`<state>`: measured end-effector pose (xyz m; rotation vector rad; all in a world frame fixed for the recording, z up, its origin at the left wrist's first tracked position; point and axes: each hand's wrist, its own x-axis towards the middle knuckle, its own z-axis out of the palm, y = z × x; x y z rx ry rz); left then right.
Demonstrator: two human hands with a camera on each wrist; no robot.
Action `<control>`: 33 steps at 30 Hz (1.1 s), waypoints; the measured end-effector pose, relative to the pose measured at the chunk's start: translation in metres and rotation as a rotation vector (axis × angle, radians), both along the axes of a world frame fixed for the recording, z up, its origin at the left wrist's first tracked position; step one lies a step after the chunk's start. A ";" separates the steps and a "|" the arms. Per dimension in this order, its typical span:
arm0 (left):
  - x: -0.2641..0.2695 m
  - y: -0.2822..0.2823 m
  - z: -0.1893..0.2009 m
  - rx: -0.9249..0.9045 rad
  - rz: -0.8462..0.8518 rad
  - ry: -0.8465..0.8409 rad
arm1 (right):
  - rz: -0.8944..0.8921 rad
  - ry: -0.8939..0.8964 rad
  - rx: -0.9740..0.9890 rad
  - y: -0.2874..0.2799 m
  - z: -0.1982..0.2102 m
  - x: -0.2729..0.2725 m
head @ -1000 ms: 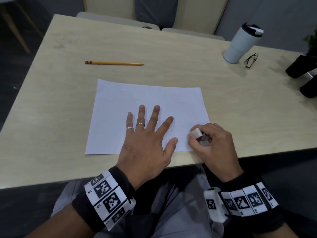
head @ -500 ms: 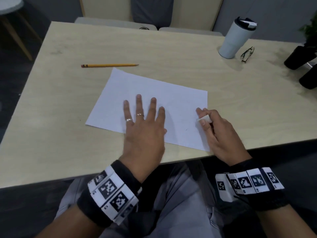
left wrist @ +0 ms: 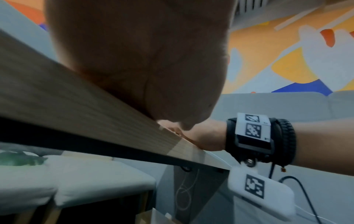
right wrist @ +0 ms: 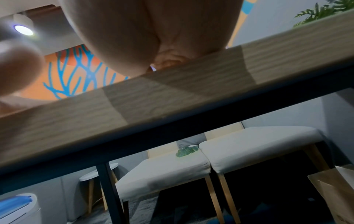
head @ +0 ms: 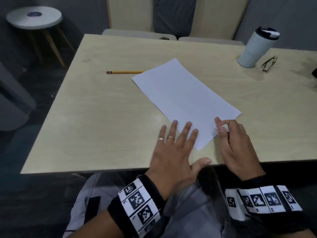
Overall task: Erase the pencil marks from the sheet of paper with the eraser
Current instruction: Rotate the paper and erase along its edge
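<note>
A white sheet of paper (head: 185, 97) lies turned at an angle on the pale wooden table (head: 103, 117). No pencil marks show on it from here. My left hand (head: 178, 134) lies flat with straight fingers, its fingertips on the sheet's near corner. My right hand (head: 223, 127) pinches a small white eraser (head: 224, 127) between thumb and forefinger at the sheet's near right edge. Both wrist views show only the heel of each palm above the table's front edge (left wrist: 95, 121); the eraser and paper are hidden there.
A yellow pencil (head: 125, 72) lies beyond the sheet's far left corner. A white tumbler (head: 257, 48) and folded glasses (head: 269, 64) stand at the far right. Cushioned stools (head: 139, 34) line the far side, and a round side table (head: 34, 18) stands at the left.
The sheet has swung round clockwise under my left hand, from square to steeply angled. My left hand slid back to its near corner. My right hand kept the eraser and shifted with the sheet's edge.
</note>
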<state>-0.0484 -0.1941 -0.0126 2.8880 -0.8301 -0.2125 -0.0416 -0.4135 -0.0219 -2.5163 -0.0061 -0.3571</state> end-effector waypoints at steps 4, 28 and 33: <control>0.006 0.009 0.014 0.062 0.315 0.062 | -0.014 -0.014 -0.013 0.005 -0.003 0.002; 0.028 -0.012 0.006 0.085 0.187 0.084 | -0.079 -0.093 0.069 0.010 -0.004 0.002; 0.027 0.007 0.010 0.008 0.382 0.060 | -0.086 -0.101 0.067 0.012 -0.007 0.003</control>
